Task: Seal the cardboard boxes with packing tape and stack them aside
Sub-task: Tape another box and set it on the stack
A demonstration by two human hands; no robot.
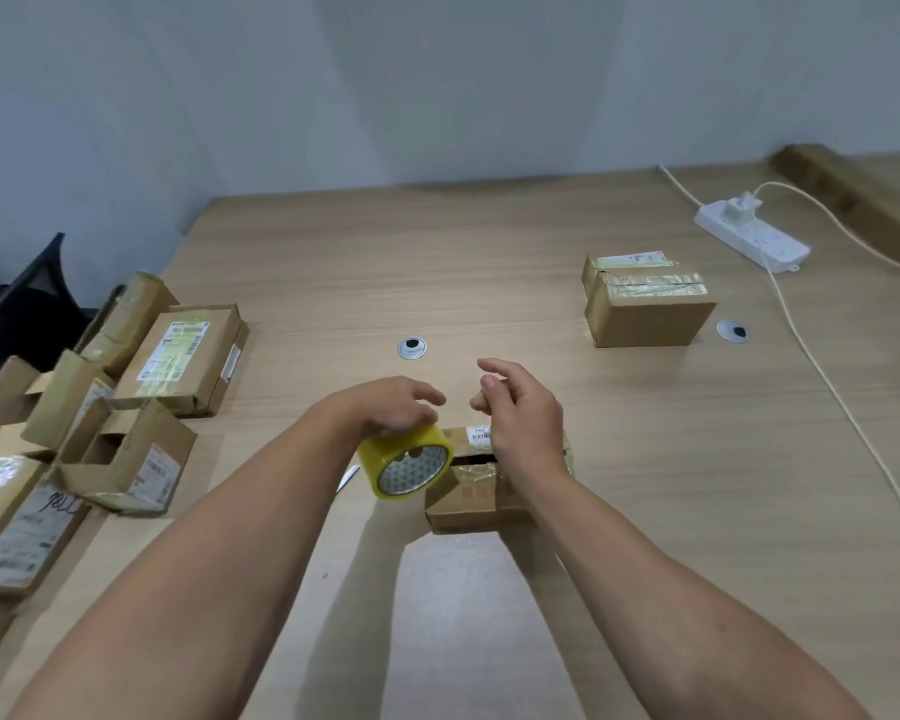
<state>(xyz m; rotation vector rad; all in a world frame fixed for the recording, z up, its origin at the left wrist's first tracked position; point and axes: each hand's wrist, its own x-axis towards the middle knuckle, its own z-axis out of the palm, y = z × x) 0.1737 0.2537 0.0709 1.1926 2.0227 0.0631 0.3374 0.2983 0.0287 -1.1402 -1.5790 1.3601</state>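
My left hand [396,405] grips a yellow roll of packing tape [405,467] from above, holding it over the table just left of a small cardboard box [468,493]. That box lies in front of me with its top seam gaping. My right hand [520,407] hovers over the box with its fingers loosely curled and its thumb and forefinger close together; whether a tape end is pinched between them cannot be made out. A taped box [645,304] stands at the far right of the table.
Several cardboard boxes [178,356], some open [126,459], crowd the table's left edge. A white power strip [754,236] with a cable [827,381] runs down the right side. Two round cable grommets [412,348] sit in the tabletop. A dark chair [17,314] stands at the left.
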